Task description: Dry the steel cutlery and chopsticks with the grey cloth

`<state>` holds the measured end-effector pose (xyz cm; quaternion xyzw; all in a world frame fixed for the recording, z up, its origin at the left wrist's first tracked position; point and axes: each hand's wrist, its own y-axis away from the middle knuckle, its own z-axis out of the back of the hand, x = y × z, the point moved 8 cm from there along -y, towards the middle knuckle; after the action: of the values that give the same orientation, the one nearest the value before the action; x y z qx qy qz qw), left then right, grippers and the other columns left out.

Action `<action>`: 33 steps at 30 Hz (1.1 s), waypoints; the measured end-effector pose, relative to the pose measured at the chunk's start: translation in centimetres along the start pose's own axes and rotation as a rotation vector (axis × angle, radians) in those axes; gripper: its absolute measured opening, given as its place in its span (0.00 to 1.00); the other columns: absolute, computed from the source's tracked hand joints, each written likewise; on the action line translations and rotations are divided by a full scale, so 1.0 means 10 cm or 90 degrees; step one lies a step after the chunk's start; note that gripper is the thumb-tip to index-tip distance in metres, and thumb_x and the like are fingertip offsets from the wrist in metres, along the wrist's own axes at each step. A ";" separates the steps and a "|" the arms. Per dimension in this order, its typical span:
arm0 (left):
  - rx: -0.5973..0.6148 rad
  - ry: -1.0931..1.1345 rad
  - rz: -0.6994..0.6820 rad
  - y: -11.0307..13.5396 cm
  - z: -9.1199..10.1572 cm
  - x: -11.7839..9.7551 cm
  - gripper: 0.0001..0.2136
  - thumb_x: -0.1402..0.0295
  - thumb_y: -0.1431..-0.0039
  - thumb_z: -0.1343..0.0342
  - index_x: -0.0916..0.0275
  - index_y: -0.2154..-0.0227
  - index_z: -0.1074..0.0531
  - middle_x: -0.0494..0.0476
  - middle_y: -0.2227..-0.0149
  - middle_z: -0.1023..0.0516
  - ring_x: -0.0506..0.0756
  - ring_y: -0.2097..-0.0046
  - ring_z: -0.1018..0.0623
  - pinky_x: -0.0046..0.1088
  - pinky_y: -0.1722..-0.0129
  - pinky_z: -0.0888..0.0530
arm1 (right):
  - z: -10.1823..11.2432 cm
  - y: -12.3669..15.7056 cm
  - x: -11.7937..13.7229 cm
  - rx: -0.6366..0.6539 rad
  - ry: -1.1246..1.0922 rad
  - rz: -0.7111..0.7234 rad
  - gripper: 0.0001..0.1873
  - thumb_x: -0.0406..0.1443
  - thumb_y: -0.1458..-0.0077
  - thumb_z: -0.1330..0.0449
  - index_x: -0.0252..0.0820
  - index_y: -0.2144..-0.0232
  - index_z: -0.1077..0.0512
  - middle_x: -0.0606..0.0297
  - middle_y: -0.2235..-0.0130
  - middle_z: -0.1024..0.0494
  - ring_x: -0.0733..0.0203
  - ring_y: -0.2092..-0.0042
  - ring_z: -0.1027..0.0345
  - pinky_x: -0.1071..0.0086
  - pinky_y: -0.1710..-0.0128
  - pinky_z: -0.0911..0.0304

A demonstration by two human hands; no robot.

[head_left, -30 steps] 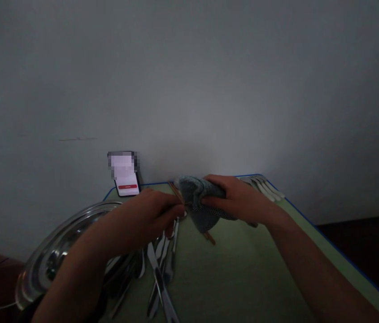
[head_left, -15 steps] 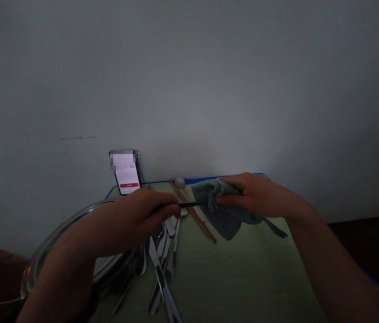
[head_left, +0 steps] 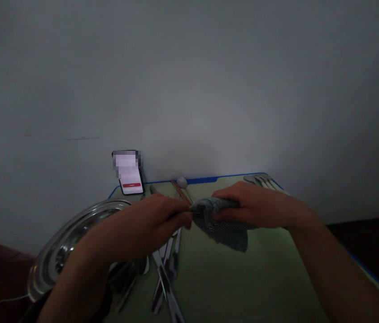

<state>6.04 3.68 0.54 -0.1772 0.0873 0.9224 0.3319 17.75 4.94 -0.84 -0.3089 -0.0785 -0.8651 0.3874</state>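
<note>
My left hand is closed around the handle of a thin metal utensil, most of which is hidden. My right hand grips a grey-blue cloth that is bunched around the utensil's other end. The two hands almost meet above the green table. A loose corner of the cloth hangs down toward the table. Below my left hand lies a pile of several metal knives and spoons.
A shiny steel tray sits at the table's left edge. A lit phone leans on the wall behind it. Wooden chopsticks and a white spoon lie at the back, and several spoons at the back right.
My right hand has slid the cloth left along the utensil until it meets my left hand. Half a second ago a dark length of handle showed between the hands.
</note>
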 end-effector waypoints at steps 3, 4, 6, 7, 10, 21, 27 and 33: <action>-0.023 0.022 0.024 0.05 0.06 0.08 0.14 0.61 0.40 0.56 0.57 0.65 0.26 0.49 0.71 0.24 0.51 0.70 0.26 0.24 0.71 0.33 | 0.16 0.08 -0.12 -0.046 -0.048 -0.031 0.10 0.42 0.48 0.44 0.44 0.68 0.26 0.69 0.72 0.25 0.64 0.72 0.35 0.72 0.74 0.43; -0.031 0.029 0.030 0.06 0.08 0.11 0.14 0.61 0.40 0.56 0.57 0.65 0.26 0.49 0.72 0.24 0.51 0.70 0.26 0.24 0.71 0.33 | 0.21 0.10 -0.15 -0.074 -0.064 -0.042 0.10 0.41 0.48 0.44 0.45 0.68 0.26 0.69 0.72 0.25 0.64 0.72 0.35 0.72 0.74 0.43; -0.057 0.038 0.030 0.09 0.15 0.16 0.14 0.60 0.40 0.57 0.58 0.65 0.26 0.48 0.73 0.26 0.51 0.71 0.28 0.23 0.72 0.34 | 0.29 0.12 -0.20 -0.131 -0.081 -0.060 0.09 0.41 0.49 0.43 0.45 0.68 0.26 0.69 0.73 0.25 0.64 0.73 0.36 0.72 0.75 0.43; -0.073 0.039 0.029 0.10 0.18 0.18 0.15 0.60 0.40 0.57 0.58 0.66 0.26 0.48 0.74 0.27 0.51 0.72 0.29 0.23 0.73 0.34 | 0.31 0.11 -0.22 -0.160 -0.086 -0.066 0.09 0.40 0.49 0.43 0.44 0.69 0.26 0.69 0.74 0.26 0.64 0.74 0.36 0.71 0.75 0.43; -0.109 0.032 0.030 0.13 0.28 0.20 0.16 0.59 0.41 0.57 0.60 0.68 0.26 0.48 0.79 0.30 0.50 0.77 0.32 0.22 0.77 0.37 | 0.36 0.06 -0.23 -0.295 -0.132 -0.074 0.09 0.42 0.51 0.41 0.44 0.70 0.26 0.68 0.72 0.25 0.63 0.71 0.35 0.70 0.72 0.41; -0.156 0.021 0.034 0.02 0.25 0.07 0.16 0.60 0.39 0.60 0.63 0.71 0.30 0.49 0.77 0.28 0.49 0.75 0.30 0.24 0.74 0.35 | 0.00 -0.10 -0.52 -0.656 -0.811 -0.139 0.21 0.49 0.59 0.37 0.43 0.64 0.28 0.63 0.64 0.23 0.60 0.65 0.29 0.65 0.65 0.33; -0.149 0.064 0.034 -0.03 0.21 0.05 0.16 0.60 0.39 0.59 0.62 0.69 0.29 0.49 0.76 0.28 0.50 0.74 0.30 0.24 0.74 0.35 | 0.09 -0.06 -0.53 -0.677 -0.736 -0.131 0.32 0.59 0.51 0.54 0.46 0.55 0.32 0.60 0.55 0.26 0.56 0.56 0.30 0.64 0.65 0.33; -0.149 0.091 0.050 0.06 0.25 0.20 0.16 0.59 0.38 0.59 0.61 0.66 0.28 0.49 0.73 0.25 0.50 0.71 0.28 0.24 0.71 0.34 | 0.11 0.02 -0.61 -0.680 -0.709 -0.193 0.24 0.51 0.52 0.47 0.45 0.57 0.32 0.60 0.54 0.26 0.53 0.54 0.32 0.62 0.62 0.33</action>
<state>3.57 5.11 2.09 -0.2766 0.0093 0.9235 0.2656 21.50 9.02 -3.59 -0.8275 0.1242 -0.5467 -0.0324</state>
